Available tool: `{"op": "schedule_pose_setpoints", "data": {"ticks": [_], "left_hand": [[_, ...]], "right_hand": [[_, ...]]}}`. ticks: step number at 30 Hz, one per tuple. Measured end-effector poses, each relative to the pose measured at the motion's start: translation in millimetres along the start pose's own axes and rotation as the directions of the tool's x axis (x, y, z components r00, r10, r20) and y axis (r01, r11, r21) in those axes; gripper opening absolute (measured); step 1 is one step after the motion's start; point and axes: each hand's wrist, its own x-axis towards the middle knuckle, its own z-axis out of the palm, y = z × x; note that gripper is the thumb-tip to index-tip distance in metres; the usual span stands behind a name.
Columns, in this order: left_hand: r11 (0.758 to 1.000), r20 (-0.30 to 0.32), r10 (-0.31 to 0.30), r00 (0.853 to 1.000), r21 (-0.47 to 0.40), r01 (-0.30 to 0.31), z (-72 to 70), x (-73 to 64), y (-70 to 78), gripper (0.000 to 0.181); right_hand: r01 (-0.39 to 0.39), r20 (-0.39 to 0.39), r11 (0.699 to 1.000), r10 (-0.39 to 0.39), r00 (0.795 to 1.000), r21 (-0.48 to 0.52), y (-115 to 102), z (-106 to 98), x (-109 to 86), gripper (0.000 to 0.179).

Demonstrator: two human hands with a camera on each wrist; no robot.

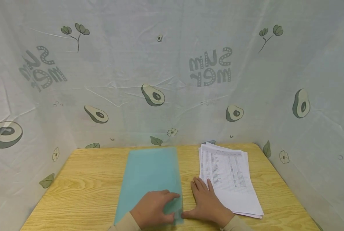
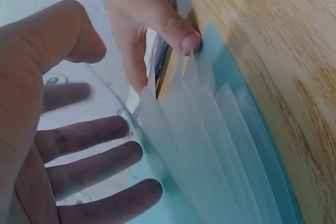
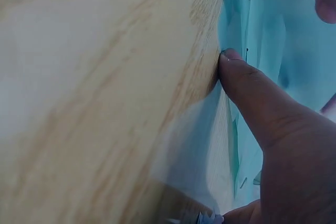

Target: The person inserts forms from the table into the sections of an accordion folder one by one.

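A translucent teal plastic folder (image 1: 150,170) lies on the table, with several clear inner sleeves (image 2: 210,140) fanned apart along its edge in the left wrist view. My left hand (image 1: 156,207) is over the folder's lower right part, its fingers (image 2: 100,174) extended beside the lifted cover and its thumb apart from them. Between the folder and a stack of printed sheets (image 1: 226,173) lies my right hand (image 1: 206,203). Its thumb (image 3: 257,95) touches the folder's edge by the sleeves, while the other fingers reach forward onto the left border of the sheets.
The wood-grain table (image 1: 85,179) extends left of the folder and right of the papers. A pale curtain (image 1: 172,64) printed with avocados and flowers hangs behind the table and along both sides. Sheets in the stack sit slightly out of line.
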Motion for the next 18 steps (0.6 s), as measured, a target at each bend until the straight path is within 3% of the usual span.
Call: {"op": "schedule_pose_setpoints", "data": {"ticks": [4,9,14,18], "left_hand": [[0.999,-0.016,0.013,1.000,-0.029,-0.014,-1.3,-1.2,0.3,0.058],[0.996,-0.032,0.024,0.999,-0.089,-0.027,-4.4,-0.2,1.6,0.046],[0.993,-0.121,-0.026,0.992,-0.116,0.012,-5.5,1.2,4.4,0.019],[0.978,-0.167,-0.114,0.979,-0.194,0.080,-10.8,3.2,5.8,0.008]], "right_hand": [[-0.001,0.009,1.000,0.001,1.000,-0.006,1,0,0.8,0.137],[-0.002,0.020,1.000,0.002,1.000,0.006,1,0,1.1,0.138],[0.000,0.016,1.000,-0.001,1.000,0.014,1,0,0.8,0.137],[-0.003,0.015,1.000,0.003,1.000,0.024,0,-1,0.4,0.137]]}}
